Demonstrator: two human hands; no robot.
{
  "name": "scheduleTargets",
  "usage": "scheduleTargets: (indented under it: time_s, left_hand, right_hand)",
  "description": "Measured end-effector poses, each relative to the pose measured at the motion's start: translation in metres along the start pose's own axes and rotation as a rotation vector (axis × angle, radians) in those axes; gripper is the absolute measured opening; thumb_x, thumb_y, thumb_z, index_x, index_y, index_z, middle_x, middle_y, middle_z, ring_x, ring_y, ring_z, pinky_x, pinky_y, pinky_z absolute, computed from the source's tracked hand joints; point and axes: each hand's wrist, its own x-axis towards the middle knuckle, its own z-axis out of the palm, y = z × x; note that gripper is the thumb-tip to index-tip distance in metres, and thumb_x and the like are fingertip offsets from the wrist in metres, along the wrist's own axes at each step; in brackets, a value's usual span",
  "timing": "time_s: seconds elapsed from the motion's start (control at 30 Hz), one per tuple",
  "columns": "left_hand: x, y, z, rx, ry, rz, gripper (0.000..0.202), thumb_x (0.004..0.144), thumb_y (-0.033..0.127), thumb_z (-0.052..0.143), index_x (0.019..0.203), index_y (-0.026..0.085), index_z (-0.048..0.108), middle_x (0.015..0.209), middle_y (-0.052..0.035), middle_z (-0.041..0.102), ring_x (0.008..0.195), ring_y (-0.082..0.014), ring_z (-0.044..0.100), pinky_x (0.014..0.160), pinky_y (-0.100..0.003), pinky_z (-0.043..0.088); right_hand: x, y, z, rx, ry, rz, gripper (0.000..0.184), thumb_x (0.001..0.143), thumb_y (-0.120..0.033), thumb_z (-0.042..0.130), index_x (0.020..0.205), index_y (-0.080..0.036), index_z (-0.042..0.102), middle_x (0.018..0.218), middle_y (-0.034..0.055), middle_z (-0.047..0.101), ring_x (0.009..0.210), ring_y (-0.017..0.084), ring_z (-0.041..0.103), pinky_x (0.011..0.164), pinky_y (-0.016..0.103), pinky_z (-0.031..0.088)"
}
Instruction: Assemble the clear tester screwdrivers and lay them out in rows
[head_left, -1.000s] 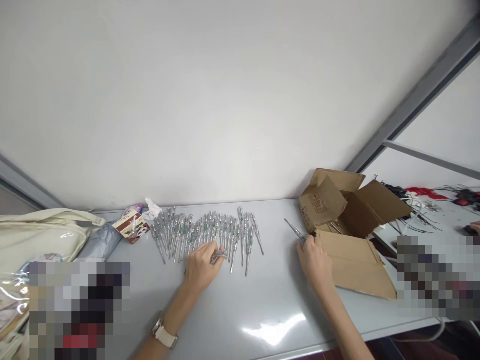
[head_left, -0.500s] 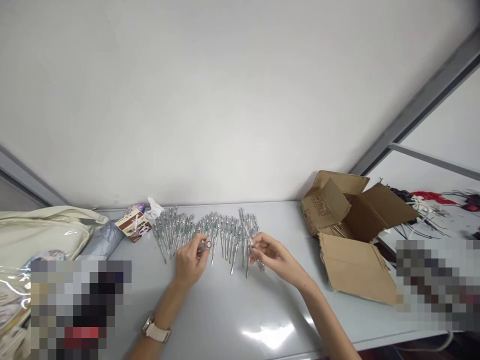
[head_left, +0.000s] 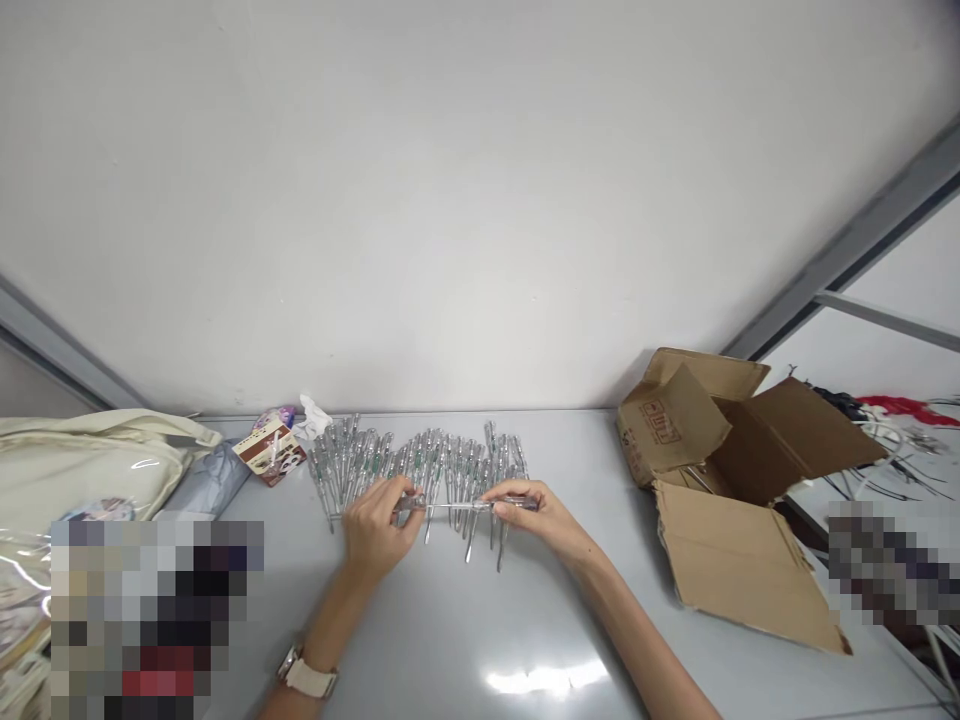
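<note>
A row of several clear-handled tester screwdrivers (head_left: 352, 462) lies along the back of the grey table (head_left: 525, 620). My left hand (head_left: 379, 530) and my right hand (head_left: 544, 518) hover just in front of the row. Each hand pinches a clear screwdriver, and the two tools meet tip to tip as one horizontal line (head_left: 461, 505) between the hands. My left wrist carries a watch (head_left: 304, 675). Both hands have their fingers closed.
An open cardboard box (head_left: 720, 450) sits at the right, a flap hanging toward the table's front. A cream bag (head_left: 82, 465), a grey pouch (head_left: 206, 480) and a small printed packet (head_left: 270, 450) lie at the left. Cables lie on another table at far right (head_left: 892, 440).
My right hand left the box with a screwdriver and came left to the row. My left hand lifted one from the row. The two tools now meet end to end.
</note>
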Motion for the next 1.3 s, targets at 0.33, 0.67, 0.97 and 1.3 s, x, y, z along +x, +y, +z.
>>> scheduleTargets:
  time_s: [0.33,0.67,0.97,1.3]
  left_hand:
    - [0.002,0.003,0.000,0.031,-0.001,0.058,0.018,0.079,0.013,0.060,0.064,0.019,0.051,0.053,0.0054,0.049,0.051,-0.0087,0.045,0.051,-0.020,0.031]
    - [0.000,0.002,0.002,0.002,-0.053,0.069,0.018,0.079,0.013,0.057,0.064,0.019,0.049,0.054,0.0048,0.049,0.050,-0.0093,0.044,0.051,-0.022,0.031]
    - [-0.001,0.001,0.002,-0.026,-0.091,0.057,0.016,0.078,0.012,0.055,0.064,0.020,0.051,0.056,0.0037,0.053,0.050,-0.0096,0.046,0.052,-0.022,0.033]
    - [0.001,-0.002,0.002,0.132,-0.080,0.198,0.018,0.077,0.008,0.053,0.063,0.020,0.053,0.055,0.0033,0.052,0.054,-0.0115,0.049,0.054,-0.024,0.033]
  right_hand:
    - [0.001,-0.009,-0.001,-0.140,0.032,-0.015,0.021,0.083,-0.042,0.071,0.096,-0.027,0.077,0.095,0.0020,0.073,0.091,0.018,0.064,0.085,0.031,0.047]
    - [-0.002,-0.011,-0.006,-0.190,0.033,-0.013,0.023,0.084,-0.045,0.069,0.096,-0.027,0.076,0.095,0.0017,0.073,0.090,0.018,0.064,0.083,0.029,0.047]
    - [-0.001,-0.010,-0.006,-0.211,0.008,-0.026,0.027,0.084,-0.048,0.068,0.098,-0.026,0.076,0.094,0.0023,0.073,0.088,0.018,0.064,0.080,0.031,0.049]
    - [-0.002,-0.013,-0.005,-0.258,0.009,0.001,0.029,0.084,-0.048,0.066,0.100,-0.026,0.077,0.097,0.0035,0.074,0.089,0.021,0.065,0.081,0.034,0.050]
